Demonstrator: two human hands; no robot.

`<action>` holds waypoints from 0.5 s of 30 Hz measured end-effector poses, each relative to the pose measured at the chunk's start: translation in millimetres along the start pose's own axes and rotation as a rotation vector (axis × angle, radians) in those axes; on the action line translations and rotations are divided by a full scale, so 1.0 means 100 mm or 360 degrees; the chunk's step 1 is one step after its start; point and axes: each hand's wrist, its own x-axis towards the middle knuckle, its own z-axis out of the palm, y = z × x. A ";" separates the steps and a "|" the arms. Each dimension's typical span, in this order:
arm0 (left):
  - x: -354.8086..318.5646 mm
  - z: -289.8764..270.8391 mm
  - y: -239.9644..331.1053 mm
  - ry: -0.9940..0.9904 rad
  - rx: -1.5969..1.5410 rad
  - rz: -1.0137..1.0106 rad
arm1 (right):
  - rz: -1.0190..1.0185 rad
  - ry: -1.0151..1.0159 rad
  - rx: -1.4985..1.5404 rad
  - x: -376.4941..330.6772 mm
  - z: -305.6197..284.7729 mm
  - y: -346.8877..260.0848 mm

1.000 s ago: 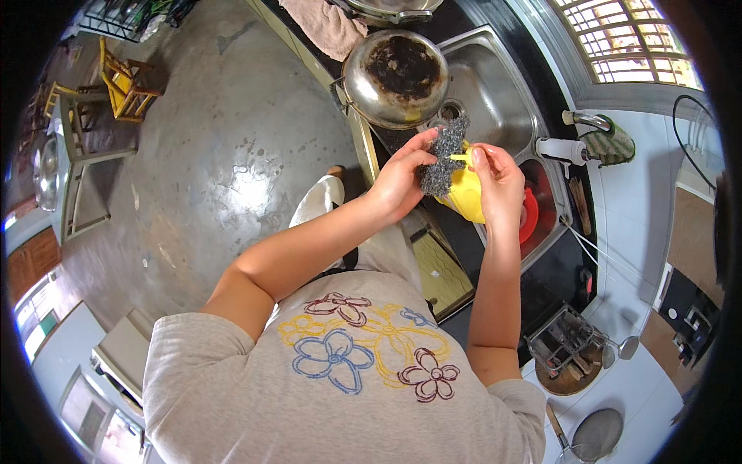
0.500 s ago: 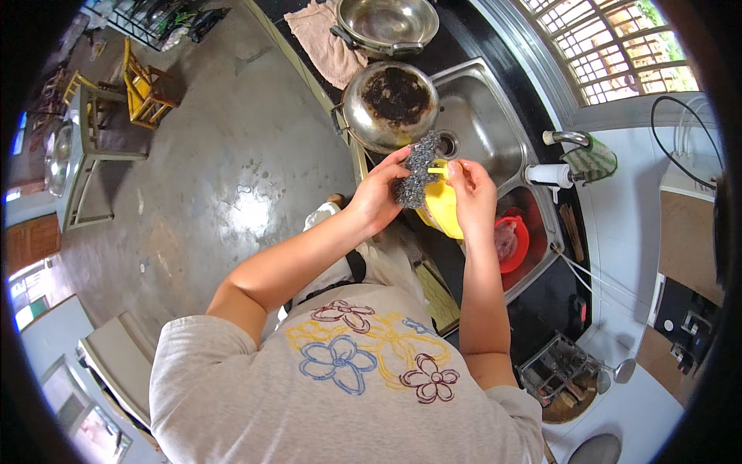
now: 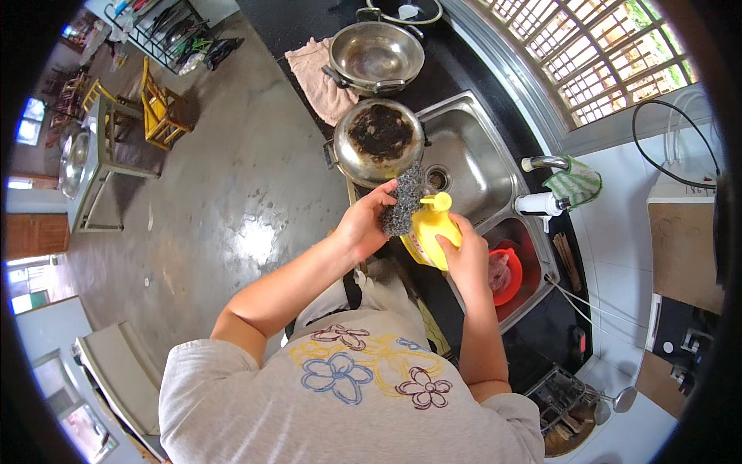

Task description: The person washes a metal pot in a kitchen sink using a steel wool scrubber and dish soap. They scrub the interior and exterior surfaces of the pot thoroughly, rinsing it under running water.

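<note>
My left hand (image 3: 365,223) is closed around the edge of a dark grey steel-wool scourer (image 3: 403,207). Right beside it, a yellow bottle with a pump top (image 3: 435,232) is wrapped by the fingers and thumb of my right hand (image 3: 467,263). The pump's nozzle points left toward the scourer; whether they touch is hard to tell. Just beyond my hands, an upturned steel pot (image 3: 369,166) with black burnt patches on its base lies beside the sink. The lower part of the bottle is partly hidden.
A steel double sink (image 3: 485,166) lies to the right, with a red basin (image 3: 508,288) in its nearer bowl. Another steel pot (image 3: 377,56) and a pink cloth (image 3: 315,87) sit farther off. A tap (image 3: 545,163) with a green-striped cloth (image 3: 573,184) stands near the window.
My right hand has gone from the pump top down to the bottle's body. The pump top now shows plainly. The scourer stays in my left hand, and the view has shifted slightly.
</note>
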 end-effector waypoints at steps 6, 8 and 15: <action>0.36 0.13 0.22 -0.0044 0.0012 0.0134 | -0.0058 0.0364 -0.0077 0.76 -0.34 0.09; 0.58 0.03 0.32 -0.0130 0.0008 0.0140 | -0.0140 0.0444 -0.0139 1.18 -0.43 0.10; 1.29 0.01 0.59 -0.0027 -0.0056 0.0060 | -0.0026 0.0756 -0.0258 3.04 -0.47 0.06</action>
